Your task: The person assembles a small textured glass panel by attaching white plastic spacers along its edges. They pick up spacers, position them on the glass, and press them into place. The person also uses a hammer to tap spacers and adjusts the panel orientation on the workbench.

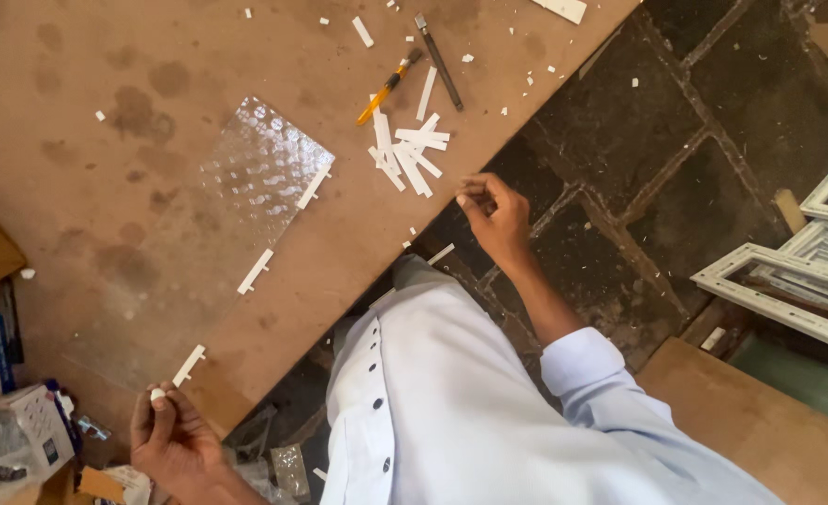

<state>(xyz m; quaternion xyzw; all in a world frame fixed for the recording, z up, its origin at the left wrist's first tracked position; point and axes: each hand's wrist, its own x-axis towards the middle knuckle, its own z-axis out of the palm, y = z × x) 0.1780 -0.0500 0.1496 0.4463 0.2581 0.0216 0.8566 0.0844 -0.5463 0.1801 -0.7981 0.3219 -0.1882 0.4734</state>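
A patterned clear glass pane lies on the brown table. Three short white plastic strips sit along its near edge. My left hand is at the table's corner, fingers pinched on a small white piece just below the lowest strip. My right hand hovers at the table's edge with its fingertips pinched together, close to a pile of white strips. Whether it holds anything is unclear.
A yellow utility knife and a dark slim tool lie beyond the pile, with white scraps scattered around. Cardboard boxes crowd the left edge. White window frames lean on the dark stone floor at right, beside a wooden board.
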